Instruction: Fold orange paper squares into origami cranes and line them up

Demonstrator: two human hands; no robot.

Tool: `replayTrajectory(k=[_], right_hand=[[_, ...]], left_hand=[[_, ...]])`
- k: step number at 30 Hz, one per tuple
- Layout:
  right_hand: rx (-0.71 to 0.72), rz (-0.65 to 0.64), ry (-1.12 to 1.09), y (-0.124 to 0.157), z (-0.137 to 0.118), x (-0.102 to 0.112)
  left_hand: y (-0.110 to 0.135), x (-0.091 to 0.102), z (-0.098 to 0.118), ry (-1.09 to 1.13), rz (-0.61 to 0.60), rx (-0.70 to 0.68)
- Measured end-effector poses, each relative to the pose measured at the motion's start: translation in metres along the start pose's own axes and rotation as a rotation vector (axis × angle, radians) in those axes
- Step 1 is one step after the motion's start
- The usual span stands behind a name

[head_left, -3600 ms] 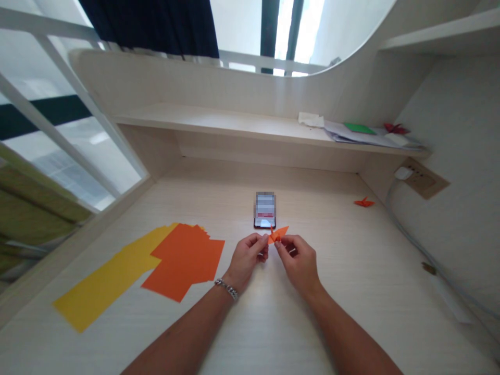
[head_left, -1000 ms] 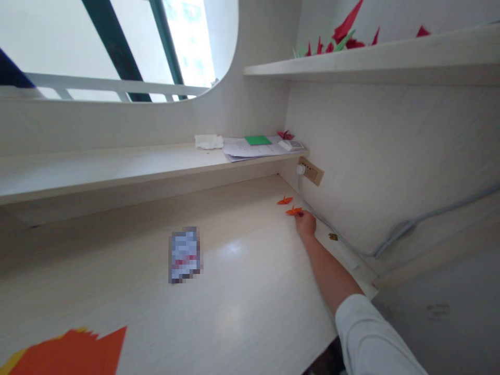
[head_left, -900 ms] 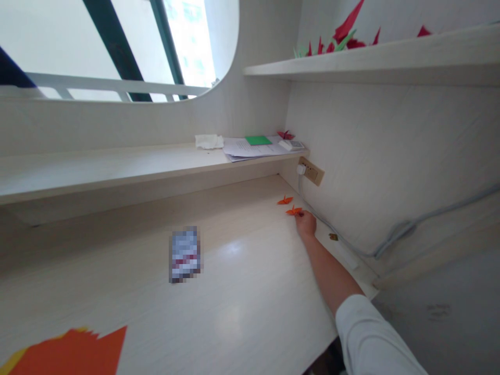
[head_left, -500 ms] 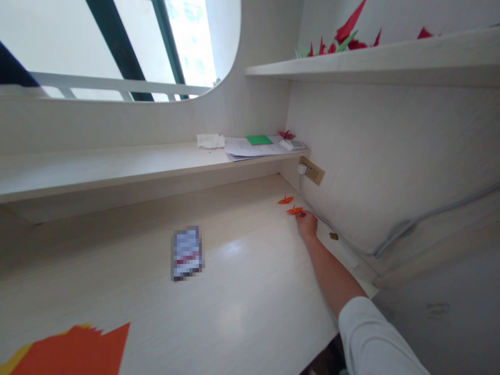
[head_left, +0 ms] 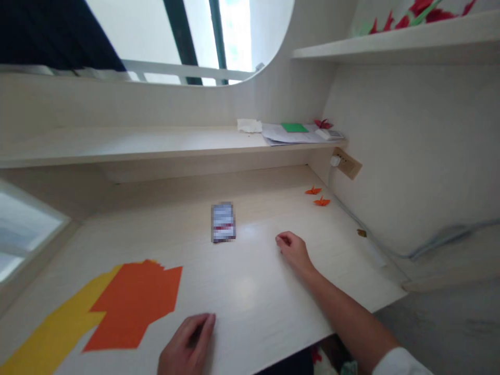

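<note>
Two small orange paper cranes (head_left: 321,201) (head_left: 313,191) sit side by side on the pale wooden desk (head_left: 253,281) near the right wall. My right hand (head_left: 292,250) rests on the desk well short of them, fingers loosely curled, nothing in it. My left hand (head_left: 186,346) lies near the desk's front edge with its fingers bent down onto the surface, holding nothing. A stack of orange paper sheets (head_left: 135,302) lies just left of that hand, on top of yellow sheets (head_left: 50,333). A phone (head_left: 223,222) lies flat in the middle of the desk.
A low shelf (head_left: 156,143) runs along the back with white papers, a green sheet (head_left: 294,127) and a red crane (head_left: 323,123). A wall socket (head_left: 347,163) with a grey cable is on the right. An upper shelf (head_left: 390,44) carries several red and green cranes.
My right hand has let go of the orange crane beside the first one and drawn back toward the desk's middle. The view has swung left, and my left hand has come into sight.
</note>
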State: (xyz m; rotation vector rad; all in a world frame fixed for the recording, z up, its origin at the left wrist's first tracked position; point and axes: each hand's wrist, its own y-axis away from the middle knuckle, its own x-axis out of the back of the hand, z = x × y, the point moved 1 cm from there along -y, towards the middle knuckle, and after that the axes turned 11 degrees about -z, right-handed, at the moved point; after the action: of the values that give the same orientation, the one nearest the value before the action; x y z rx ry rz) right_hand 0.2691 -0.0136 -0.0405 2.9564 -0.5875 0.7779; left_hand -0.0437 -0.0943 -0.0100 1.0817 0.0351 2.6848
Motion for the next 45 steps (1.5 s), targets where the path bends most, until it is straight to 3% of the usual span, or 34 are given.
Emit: replayTrajectory(k=[4, 9, 12, 17, 20, 25, 30, 45], right_hand=[[0.063, -0.209, 0.071, 0.024, -0.022, -0.026], [0.074, -0.189, 0.248, 0.027, -0.022, -0.025], [0.084, -0.195, 0.268, 0.026, -0.017, -0.022], [0.104, -0.194, 0.289, 0.027, -0.015, -0.02], [0.11, -0.201, 0.298, 0.027, -0.016, -0.019], [0.109, -0.232, 0.319, 0.026, -0.014, -0.017], [0.091, -0.245, 0.337, 0.025, -0.011, -0.017], [0.101, -0.267, 0.322, 0.024, -0.01, -0.016]], left_hand=[[0.002, 0.016, -0.001, 0.034, 0.062, 0.022], [-0.012, 0.056, -0.031, -0.133, 0.257, 0.151], [-0.023, 0.072, -0.05, -0.271, 0.334, 0.126], [-0.035, 0.067, -0.06, -0.478, 0.324, 0.059], [-0.041, 0.064, -0.065, -0.529, 0.319, 0.095], [-0.062, 0.081, -0.091, -0.589, 0.344, 0.212], [-0.078, 0.097, -0.112, -0.605, 0.384, 0.237], [-0.081, 0.105, -0.118, -0.419, 0.476, 0.159]])
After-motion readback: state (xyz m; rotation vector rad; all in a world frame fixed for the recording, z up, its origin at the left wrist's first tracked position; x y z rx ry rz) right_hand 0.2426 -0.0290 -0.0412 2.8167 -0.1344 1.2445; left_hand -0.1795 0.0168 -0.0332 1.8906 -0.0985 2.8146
